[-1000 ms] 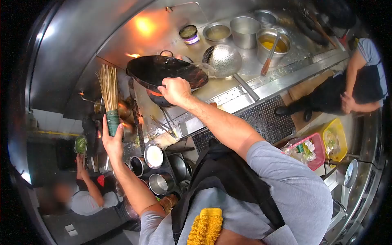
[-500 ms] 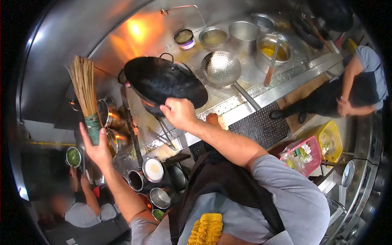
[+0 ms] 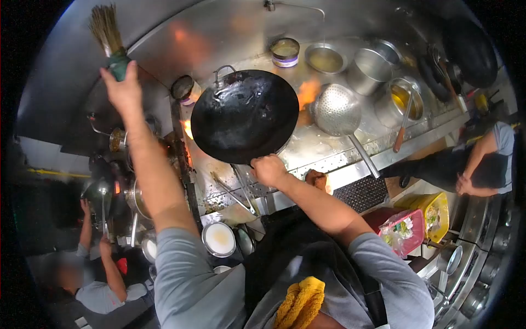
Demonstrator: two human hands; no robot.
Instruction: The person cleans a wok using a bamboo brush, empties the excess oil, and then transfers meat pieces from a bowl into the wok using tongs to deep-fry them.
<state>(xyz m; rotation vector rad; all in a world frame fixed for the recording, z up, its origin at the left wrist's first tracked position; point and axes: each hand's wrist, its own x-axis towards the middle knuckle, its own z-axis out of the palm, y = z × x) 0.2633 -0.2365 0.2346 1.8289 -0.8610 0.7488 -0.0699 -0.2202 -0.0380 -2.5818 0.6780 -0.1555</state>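
Observation:
My left hand (image 3: pixel 123 92) is raised at the upper left, closed around the green-wrapped grip of a bamboo wok brush (image 3: pixel 107 30) whose bristles point up toward the steel wall. My right hand (image 3: pixel 269 170) grips the near edge of a black wok (image 3: pixel 245 118), where its handle is hidden by the fingers. The wok's inside faces me, dark with some shiny wet patches. Orange flame (image 3: pixel 308 92) shows at its right side, and more flame glows at the left. A loop handle (image 3: pixel 224 70) stands on the wok's far rim.
A perforated strainer (image 3: pixel 335 109), a metal basin (image 3: pixel 325 58) under a thin tap and a pot of yellow liquid (image 3: pixel 402 101) stand right of the wok. One co-worker (image 3: pixel 482 159) stands at right; another (image 3: pixel 104 285) works at lower left. Tongs (image 3: pixel 233 193) lie near the front edge.
My left hand has swung the brush up and away from me. The wok, earlier tilted steeply, now shows its inside more fully, with my right hand on its near edge. The view has shifted.

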